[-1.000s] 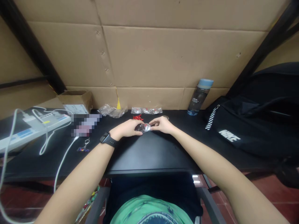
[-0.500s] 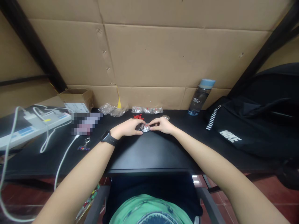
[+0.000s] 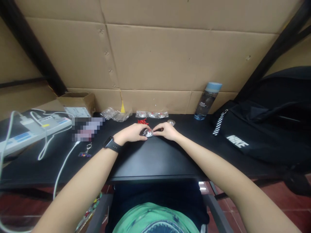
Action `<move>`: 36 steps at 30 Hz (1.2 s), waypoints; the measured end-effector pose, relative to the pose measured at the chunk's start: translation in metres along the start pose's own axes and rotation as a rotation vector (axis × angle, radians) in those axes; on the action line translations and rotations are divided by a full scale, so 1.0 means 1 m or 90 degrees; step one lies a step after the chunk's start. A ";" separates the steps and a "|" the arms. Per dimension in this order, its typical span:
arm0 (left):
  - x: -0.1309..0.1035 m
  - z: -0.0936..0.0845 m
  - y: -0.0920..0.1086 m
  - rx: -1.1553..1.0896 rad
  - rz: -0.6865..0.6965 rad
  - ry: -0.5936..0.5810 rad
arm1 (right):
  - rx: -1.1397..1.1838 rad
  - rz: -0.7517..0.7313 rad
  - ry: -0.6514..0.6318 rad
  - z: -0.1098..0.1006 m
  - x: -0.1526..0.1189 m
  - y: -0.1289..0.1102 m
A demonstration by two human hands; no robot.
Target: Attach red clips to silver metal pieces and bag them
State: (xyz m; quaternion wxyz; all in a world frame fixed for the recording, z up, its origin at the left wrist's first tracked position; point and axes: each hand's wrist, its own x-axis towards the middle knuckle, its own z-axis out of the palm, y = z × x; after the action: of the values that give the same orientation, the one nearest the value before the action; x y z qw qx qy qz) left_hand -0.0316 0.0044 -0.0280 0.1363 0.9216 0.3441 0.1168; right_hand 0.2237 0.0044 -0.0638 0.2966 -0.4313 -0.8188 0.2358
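Note:
A small round, shiny clear disc (image 3: 148,133) with a red centre sits between my hands, just above the black table. My left hand (image 3: 132,132), with a dark watch on its wrist, grips the disc's left edge between thumb and fingers. From the right, the pinched fingertips of my right hand (image 3: 166,131) meet the disc's right edge; whether they hold a small part there is too small to tell. Behind the left fingers lies a bunch of red strings (image 3: 143,121). Another clear round piece (image 3: 171,122) rests just beyond my right hand.
Several bagged discs (image 3: 152,114) line the cardboard wall, with crumpled plastic bags (image 3: 115,114) to their left. A water bottle (image 3: 208,101) and black bag (image 3: 252,129) stand right. Leftward are a power strip (image 3: 31,132), white cable, cardboard box (image 3: 77,103) and keychain (image 3: 85,154).
The view has shifted slightly. The disc and my left hand stay nearly in place, while my right fingertips have moved a little lower along the disc's right edge.

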 end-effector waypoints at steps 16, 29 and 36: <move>0.001 0.002 -0.002 0.033 -0.021 0.011 | -0.146 -0.141 0.007 0.006 -0.004 -0.012; 0.001 0.004 -0.003 0.055 -0.029 0.015 | -0.248 -0.146 -0.057 0.013 -0.007 -0.004; 0.001 0.004 -0.003 0.063 -0.046 0.010 | -0.181 -0.150 -0.037 0.008 -0.008 -0.012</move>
State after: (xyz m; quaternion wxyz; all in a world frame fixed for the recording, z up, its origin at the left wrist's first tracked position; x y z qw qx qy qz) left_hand -0.0312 0.0062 -0.0328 0.0923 0.9131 0.3837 0.1022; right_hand 0.2147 -0.0099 -0.0642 0.2344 -0.3631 -0.8969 0.0934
